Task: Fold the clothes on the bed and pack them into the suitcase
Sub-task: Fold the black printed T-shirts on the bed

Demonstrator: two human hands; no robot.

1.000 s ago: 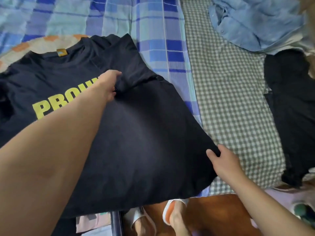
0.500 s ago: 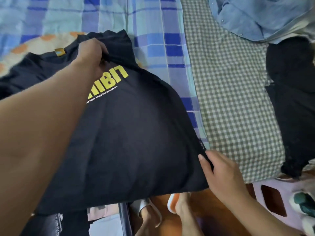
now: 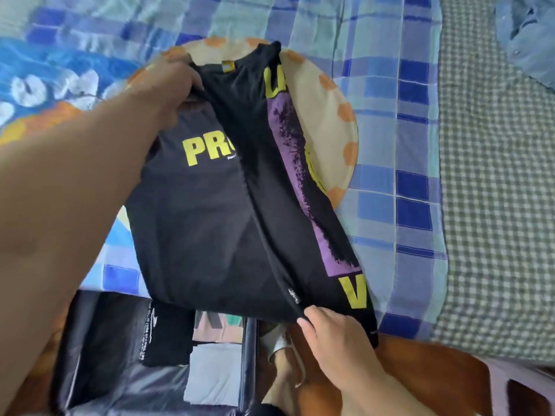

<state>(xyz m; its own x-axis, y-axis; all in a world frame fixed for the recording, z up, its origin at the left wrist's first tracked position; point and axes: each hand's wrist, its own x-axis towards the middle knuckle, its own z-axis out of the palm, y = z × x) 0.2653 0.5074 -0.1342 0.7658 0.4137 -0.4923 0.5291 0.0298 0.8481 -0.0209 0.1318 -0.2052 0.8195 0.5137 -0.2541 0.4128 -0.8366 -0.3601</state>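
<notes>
1. The left hand (image 3: 168, 85) grips the black T-shirt (image 3: 228, 211) at its collar end, fingers curled round a bunch of cloth, far out over the bed (image 3: 405, 145).
2. The right hand (image 3: 333, 334) pinches the shirt's hem at the fold line, close to the body, fingers closed on the edge.
3. Between the two hands the shirt lies folded lengthwise, its right side turned over so a purple and yellow print faces up, while yellow letters show on the panel below the left hand.
4. The hem end hangs past the bed edge, just above the open suitcase (image 3: 99, 355), which sits below the left forearm with folded clothes already inside.
5. Risk: the folded flap looks loose, so if either hand lets go unevenly it could slide open.
6. Risk: the overhanging hem may drag the shirt off the bed towards the suitcase before folding is done.
7. A denim shirt (image 3: 525, 40) waits far beyond the right hand.
</notes>
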